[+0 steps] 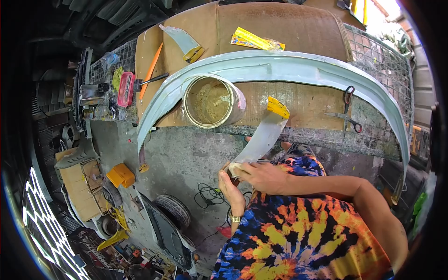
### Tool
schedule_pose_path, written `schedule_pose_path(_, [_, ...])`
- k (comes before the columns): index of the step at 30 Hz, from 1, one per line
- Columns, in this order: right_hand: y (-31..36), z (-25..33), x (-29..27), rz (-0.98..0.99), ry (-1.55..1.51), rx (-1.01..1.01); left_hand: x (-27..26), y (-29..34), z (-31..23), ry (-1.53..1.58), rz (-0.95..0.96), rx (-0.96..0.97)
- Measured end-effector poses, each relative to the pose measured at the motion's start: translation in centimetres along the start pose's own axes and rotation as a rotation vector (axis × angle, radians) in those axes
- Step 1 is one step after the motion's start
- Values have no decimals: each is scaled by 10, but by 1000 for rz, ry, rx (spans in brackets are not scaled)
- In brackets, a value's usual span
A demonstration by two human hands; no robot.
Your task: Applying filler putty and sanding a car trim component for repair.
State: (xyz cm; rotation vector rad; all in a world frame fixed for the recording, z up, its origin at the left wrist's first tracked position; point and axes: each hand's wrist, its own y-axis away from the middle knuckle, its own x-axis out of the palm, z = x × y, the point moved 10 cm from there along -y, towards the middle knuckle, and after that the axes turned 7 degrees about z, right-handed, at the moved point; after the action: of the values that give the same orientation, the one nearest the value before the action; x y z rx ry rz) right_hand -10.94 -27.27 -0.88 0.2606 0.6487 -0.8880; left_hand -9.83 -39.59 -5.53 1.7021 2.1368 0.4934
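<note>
Close to my body, a pale grey curved strip (262, 136) with a yellow far end slants from the table edge down to my hands. My left hand (231, 190), with a gold watch at its wrist, closes around the strip's near end. Bent across from the right, my right hand (267, 178) presses a cream-coloured pad or cloth (235, 170) against that same end; its exact kind is unclear. Beyond them on the table stands an open can (239, 101) of beige, paste-like material. A long, pale blue-grey curved car trim piece (289, 71) arches around the can.
Scissors (346, 112) lie open at the right. Yellow packs (256, 40), a similar short panel piece (187, 45) and an orange strip (150, 70) rest on cardboard. At the left sits a red basket (125, 89). Tyres (172, 211) and a black cable (208, 196) are on the floor.
</note>
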Motion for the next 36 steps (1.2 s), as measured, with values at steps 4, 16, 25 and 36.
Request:
schedule_pose_path(4, [5, -11, 9, 197, 8, 146, 5, -1, -4, -48, 41, -17])
schedule_pose_path(16, [53, -138, 7, 50, 194, 432, 21, -4, -23, -131, 127, 168])
schedule_pose_path(25, [42, -120, 13, -6, 168, 424, 32, -6, -37, -251, 157, 296])
schedule_pose_path(36, [91, -230, -1, 19, 19, 868, 63, -8, -62, -197, 224, 290])
